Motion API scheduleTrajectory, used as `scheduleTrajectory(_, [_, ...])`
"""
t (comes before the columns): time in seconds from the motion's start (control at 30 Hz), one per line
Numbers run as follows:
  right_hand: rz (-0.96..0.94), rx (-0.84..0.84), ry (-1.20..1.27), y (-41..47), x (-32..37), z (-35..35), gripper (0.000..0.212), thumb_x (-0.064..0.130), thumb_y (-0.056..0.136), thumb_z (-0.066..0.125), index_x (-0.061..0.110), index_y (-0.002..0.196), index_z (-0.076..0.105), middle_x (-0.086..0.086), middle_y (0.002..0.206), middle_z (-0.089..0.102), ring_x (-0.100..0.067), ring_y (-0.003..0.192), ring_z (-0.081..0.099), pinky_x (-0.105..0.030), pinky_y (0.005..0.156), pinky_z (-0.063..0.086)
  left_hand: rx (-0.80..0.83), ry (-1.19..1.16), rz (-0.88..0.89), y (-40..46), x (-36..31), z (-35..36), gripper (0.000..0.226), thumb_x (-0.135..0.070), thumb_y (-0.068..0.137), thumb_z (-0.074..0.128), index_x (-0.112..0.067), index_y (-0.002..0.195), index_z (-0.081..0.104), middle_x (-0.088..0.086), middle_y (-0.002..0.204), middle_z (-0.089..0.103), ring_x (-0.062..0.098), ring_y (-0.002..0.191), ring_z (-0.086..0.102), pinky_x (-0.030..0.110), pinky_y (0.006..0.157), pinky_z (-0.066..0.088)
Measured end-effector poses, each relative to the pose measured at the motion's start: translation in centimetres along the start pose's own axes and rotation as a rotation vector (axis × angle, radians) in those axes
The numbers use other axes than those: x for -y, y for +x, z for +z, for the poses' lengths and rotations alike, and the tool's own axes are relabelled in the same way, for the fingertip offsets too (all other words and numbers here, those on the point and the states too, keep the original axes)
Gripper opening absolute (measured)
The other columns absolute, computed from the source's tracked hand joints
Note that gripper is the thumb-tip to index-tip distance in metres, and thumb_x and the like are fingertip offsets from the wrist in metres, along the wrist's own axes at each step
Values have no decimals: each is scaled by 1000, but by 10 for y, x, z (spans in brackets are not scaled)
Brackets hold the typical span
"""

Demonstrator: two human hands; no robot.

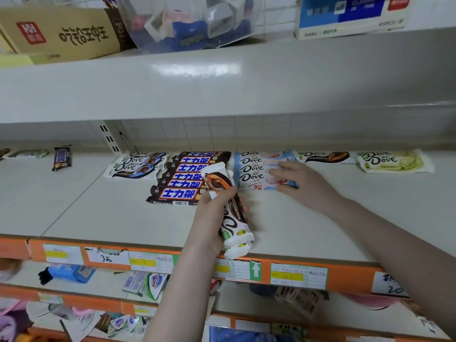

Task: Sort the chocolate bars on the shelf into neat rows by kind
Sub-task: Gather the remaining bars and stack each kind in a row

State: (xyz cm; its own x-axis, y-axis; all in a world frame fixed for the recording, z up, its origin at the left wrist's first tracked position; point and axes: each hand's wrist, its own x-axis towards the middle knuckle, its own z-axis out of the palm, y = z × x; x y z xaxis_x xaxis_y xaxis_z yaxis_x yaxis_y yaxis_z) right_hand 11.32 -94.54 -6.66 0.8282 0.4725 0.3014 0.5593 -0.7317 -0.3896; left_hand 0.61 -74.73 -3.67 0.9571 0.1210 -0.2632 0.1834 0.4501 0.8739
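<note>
L hand point(209, 218) grips a white-brown Dove bar point(228, 211) upright w/ fingers wrapped round it, prob. awaiting its row, while R hand point(299, 180), fingers flat, presses the blue Dove row point(254, 169) just beyond it to square it on the shelf point(98, 206).

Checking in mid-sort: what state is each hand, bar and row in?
Left hand: grips a Dove bar.
Dove bar: lifted off the shelf.
Right hand: flat on the pale blue Dove row.
Pale blue Dove row: overlapped, tidy.
Snickers row: overlapped, tidy.
Loose Snickers bar: apart, left.
</note>
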Motion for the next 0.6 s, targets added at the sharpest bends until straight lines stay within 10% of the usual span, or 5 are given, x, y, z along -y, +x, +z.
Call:
scheduleTrajectory(0.4, [67,-99,-40,-10,23,-17,32,28,87,58,17,117,63,-8,121,55,-26,116,47,-30,96,32,9,-189,-122,-2,-5,5,33,-21,93,45,-2,120,49,14,79,63,27,66,63,36,63,54])
scheduleTrajectory(0.6, [140,-149,214,-50,58,-25,28,35,88,52,28,113,61,8,99,62,-4,82,54,-7,69,36,25,-140,85,-5,-3,11,25,-7,90,51,-10,114,57,9,91,65,21,79,64,34,70,54])
